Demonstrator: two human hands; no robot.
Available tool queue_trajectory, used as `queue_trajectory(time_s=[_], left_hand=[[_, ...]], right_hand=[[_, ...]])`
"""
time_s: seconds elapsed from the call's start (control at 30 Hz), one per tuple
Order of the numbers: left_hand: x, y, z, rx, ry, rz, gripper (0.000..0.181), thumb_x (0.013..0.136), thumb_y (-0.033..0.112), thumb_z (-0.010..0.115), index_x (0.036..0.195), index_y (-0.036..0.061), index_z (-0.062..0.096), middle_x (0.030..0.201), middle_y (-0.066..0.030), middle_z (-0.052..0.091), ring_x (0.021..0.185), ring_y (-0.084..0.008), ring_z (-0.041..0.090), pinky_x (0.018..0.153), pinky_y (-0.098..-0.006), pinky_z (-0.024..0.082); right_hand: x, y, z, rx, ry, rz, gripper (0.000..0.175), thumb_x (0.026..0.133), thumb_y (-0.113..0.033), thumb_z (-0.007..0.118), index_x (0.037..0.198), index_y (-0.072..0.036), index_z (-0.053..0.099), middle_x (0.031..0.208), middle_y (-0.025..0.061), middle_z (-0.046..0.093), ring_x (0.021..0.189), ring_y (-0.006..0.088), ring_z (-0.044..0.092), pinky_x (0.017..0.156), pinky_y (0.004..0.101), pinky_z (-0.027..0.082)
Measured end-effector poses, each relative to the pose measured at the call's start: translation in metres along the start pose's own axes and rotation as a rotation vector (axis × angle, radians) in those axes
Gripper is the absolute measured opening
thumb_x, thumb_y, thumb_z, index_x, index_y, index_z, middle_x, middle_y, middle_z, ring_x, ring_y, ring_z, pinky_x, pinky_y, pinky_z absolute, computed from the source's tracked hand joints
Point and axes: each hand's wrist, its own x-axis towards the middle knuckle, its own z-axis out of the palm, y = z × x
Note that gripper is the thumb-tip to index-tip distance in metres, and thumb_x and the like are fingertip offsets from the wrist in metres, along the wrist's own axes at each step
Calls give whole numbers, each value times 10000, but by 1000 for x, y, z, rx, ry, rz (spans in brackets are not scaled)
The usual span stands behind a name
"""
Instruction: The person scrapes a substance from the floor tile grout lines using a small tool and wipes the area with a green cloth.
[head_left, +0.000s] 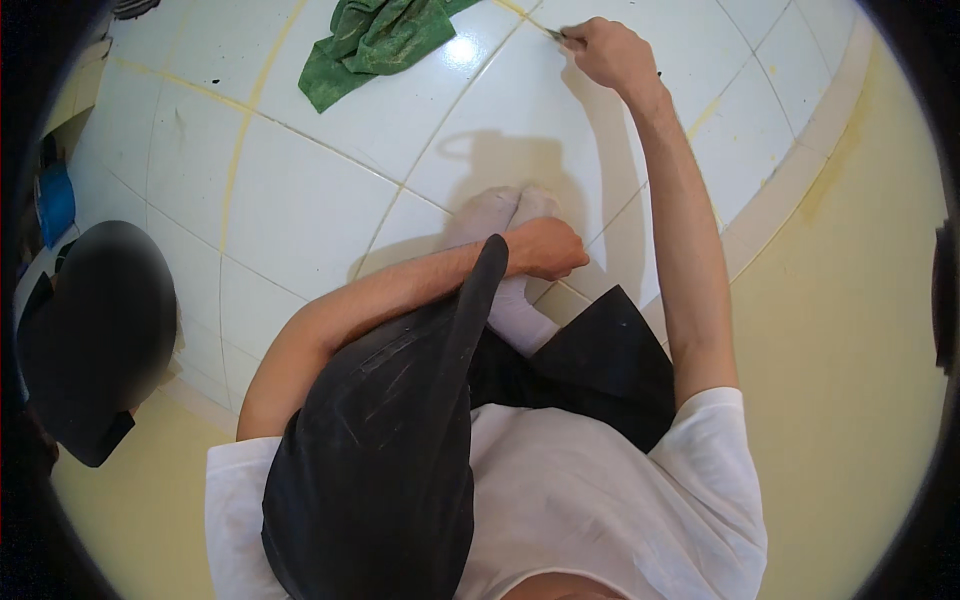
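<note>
My right hand (611, 52) stretches far forward over the white floor tiles (315, 191). It is shut on a small pointed metal tool (556, 34), whose handle is hidden in the fist. The tool's tip is at or just above a tile joint near a yellow grout line (517, 7). Over my bent knee lies my left arm, and my left hand (547, 249) is curled into a loose fist with nothing visible in it. Below that hand are my feet in pale socks (499, 206). A crumpled green cloth (390, 41) rests on the tiles, left of the tool.
At the left edge is another person, whose head (105, 315) is blurred. A blue object (56, 204) stands beyond them. Along the right runs a pale tile skirting (810, 157) beneath a yellow wall (847, 300). Yellow grout (244, 142) marks some joints.
</note>
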Motion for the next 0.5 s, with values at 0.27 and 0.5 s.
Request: queue_trajectory(time_s=[0.27, 0.5], left_hand=[[-1, 7, -6, 6, -33, 16, 118, 805, 139, 634, 797, 22, 647, 737, -179, 668, 760, -401, 688, 664, -525, 539], [-4, 6, -3, 9, -15, 15, 121, 810, 146, 635, 798, 25, 641, 724, -174, 663, 741, -399, 686, 651, -518, 539]], right_hand=[[-32, 16, 3, 73, 10, 154, 316, 943, -333, 641, 1233, -251, 736, 1022, 93, 762, 943, 327, 711, 828, 427, 554], [-40, 8, 8, 63, 74, 119, 305, 958, -319, 616, 1229, -254, 738, 1015, 98, 761, 930, 328, 710, 814, 430, 551]])
